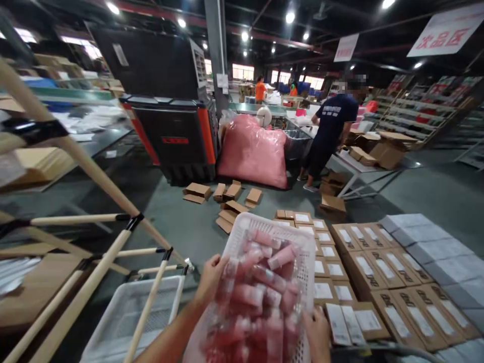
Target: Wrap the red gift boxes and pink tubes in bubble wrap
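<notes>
A white plastic basket (247,218) with slotted walls is held out in front of me. Inside it lie several pink tubes or bottles (245,295) in clear wrapping, blurred by motion. My left hand (210,276) grips the basket's left rim, fingers curled over the edge. On the opposite side, my right hand (316,330) holds the right rim low down, partly cut by the frame's bottom.
Stacked labelled cartons (385,272) stand at right. A pipe-frame rack (102,181) with a white crate (132,297) fills the left. Loose open boxes (230,214) lie on the floor. Beyond are a cooler (174,136), a pink bag (253,151) and a person (333,121) by a table.
</notes>
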